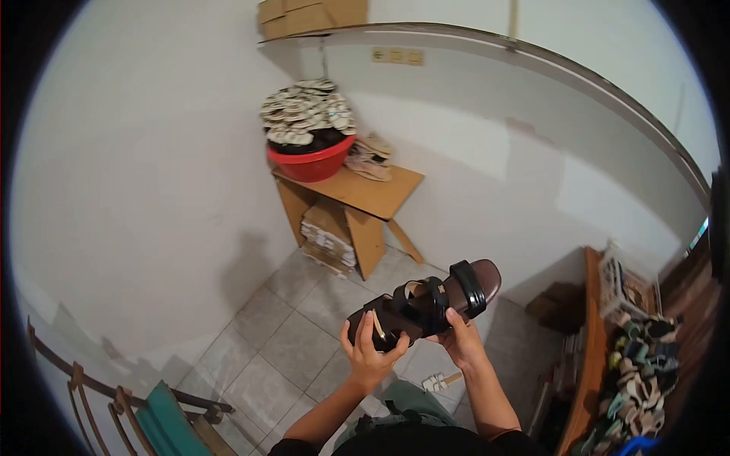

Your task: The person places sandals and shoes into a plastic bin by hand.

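A dark brown sandal (454,289) with shiny black straps is held up in front of me, its rounded toe pointing to the upper right. My left hand (370,351) is closed around the heel end, fingers over the strap beside a gold-coloured piece. Under the middle of the sole, my right hand (462,346) grips the side, thumb resting near the front straps. The fingers of my right hand are partly hidden behind the sandal. On the tiled floor below lies a light-coloured strappy piece (437,382), partly beside my legs.
A wooden table (395,191) in the corner bears a red basin (312,162) heaped with pale shoe parts, and shoes (370,158). At right, a wooden surface (587,363) carries many straps (642,380) and a white basket (627,285). A rack (125,403) stands lower left.
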`<state>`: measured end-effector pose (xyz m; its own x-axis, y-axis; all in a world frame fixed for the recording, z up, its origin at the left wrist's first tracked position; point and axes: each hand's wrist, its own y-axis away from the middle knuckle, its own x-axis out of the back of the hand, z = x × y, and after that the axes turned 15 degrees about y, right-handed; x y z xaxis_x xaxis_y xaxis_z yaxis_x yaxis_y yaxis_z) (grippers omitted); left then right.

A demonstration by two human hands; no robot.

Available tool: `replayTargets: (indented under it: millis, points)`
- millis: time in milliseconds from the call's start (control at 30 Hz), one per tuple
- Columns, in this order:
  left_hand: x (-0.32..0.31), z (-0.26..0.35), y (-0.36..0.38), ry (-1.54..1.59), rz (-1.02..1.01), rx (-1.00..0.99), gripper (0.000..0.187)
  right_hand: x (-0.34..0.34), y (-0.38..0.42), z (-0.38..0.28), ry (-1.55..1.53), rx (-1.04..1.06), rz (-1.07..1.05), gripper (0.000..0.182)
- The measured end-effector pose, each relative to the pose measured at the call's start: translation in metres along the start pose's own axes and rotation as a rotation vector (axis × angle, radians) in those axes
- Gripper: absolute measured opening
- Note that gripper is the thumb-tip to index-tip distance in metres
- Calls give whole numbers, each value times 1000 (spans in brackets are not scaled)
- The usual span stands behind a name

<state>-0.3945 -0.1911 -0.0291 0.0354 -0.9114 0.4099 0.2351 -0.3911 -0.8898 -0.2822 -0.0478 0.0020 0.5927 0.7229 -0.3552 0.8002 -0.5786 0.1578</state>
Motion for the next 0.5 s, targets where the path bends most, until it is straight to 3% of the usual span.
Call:
replayTargets:
  millis: [100,133,167,233,267,300,367,400,433,500]
  points:
    - [5,-57,2,-33,51,-18,37,-22,-41,2,121,25,-111,42]
    - [9,-78,-3,-39,76,-5,34,-26,-57,0,174,17,-158,55]
    - [9,-101,-5,-67,90,-2,34,-37,-76,1,179,19,-189,55]
    - [6,-148,-9,-92,83,70,33,-60,-111,-4,209,517,8,71]
    - [5,-169,-18,-111,102,62,30,-77,-122,-17,328,602,116,93]
    - [4,-193,-31,-129,115,59,30,-85,-146,-19,323,611,96,93]
    - [7,-230,-58,-157,122,-126,28,-93,-183,-17,1265,1243,352,107]
    - [7,-244,-68,-165,120,-120,28,-107,-198,-23,1475,1390,272,91]
    - [7,-258,-77,-159,110,-129,29,-121,-214,-27,1469,1393,261,91]
    - [7,-284,-86,-167,103,-131,30,-151,-244,-28,1820,1538,147,66]
